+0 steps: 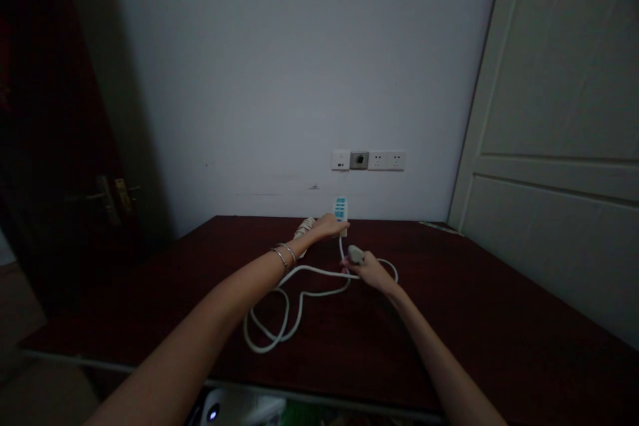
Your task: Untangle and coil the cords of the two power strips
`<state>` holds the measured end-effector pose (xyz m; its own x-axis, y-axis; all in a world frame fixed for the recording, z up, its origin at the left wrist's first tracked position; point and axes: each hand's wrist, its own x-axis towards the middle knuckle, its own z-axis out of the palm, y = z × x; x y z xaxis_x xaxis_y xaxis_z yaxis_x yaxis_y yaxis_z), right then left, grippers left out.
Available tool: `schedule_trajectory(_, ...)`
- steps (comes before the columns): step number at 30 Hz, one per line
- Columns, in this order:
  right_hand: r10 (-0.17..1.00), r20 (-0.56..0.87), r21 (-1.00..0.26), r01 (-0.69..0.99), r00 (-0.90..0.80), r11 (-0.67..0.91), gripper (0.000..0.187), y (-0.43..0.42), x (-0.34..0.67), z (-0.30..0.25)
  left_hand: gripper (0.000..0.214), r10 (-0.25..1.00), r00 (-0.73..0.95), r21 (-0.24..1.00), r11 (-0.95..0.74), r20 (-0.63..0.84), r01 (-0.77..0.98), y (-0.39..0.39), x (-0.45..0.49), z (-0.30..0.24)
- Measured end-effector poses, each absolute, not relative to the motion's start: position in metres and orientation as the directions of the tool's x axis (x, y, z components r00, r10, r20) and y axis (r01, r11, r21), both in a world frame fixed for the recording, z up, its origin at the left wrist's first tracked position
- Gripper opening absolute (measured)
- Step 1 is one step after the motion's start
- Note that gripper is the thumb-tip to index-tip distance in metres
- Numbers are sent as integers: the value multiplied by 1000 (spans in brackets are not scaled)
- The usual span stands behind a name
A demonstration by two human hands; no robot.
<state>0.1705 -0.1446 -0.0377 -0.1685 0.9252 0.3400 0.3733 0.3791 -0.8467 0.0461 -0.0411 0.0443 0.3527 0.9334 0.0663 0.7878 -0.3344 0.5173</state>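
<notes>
L hand (330, 225) grips oblong pwr strip (341, 206), R hand (369, 269) grips blunt grey plug (355, 253), smooth wht cord (322, 271) looped nearby.

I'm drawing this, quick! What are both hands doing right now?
Left hand: closed, holding the long white plastic power strip with blue sockets.
Right hand: closed, holding the chunky grey plug.

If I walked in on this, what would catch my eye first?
Probably the white cord, looping loosely across the dark red table. Near the wall, the left hand grips a blue-marked power strip; the right hand holds a grey plug-like piece. Outlets line the wall above.
</notes>
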Motion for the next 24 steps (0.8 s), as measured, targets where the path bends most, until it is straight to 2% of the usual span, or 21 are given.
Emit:
schedule_trajectory(4, 925, 323, -802, 461, -198, 379, 30, -145, 167, -42, 53, 934, 356, 364, -345, 41, 865, -38, 48, 23)
schedule_trajectory(10, 924, 312, -743, 549, -221, 382, 26, -146, 168, -43, 56, 940, 340, 241, -321, -38, 916, -33, 46, 6)
schedule_trajectory(15, 924, 307, -698, 606, -230, 383, 21, -148, 166, -45, 56, 943, 324, 206, -303, -76, 930, -36, 44, -2)
schedule_trajectory(24, 922, 328, -644, 665, -207, 378, 18, -147, 166, -50, 60, 943, 317, 217, -291, -98, 932, -38, 40, -13)
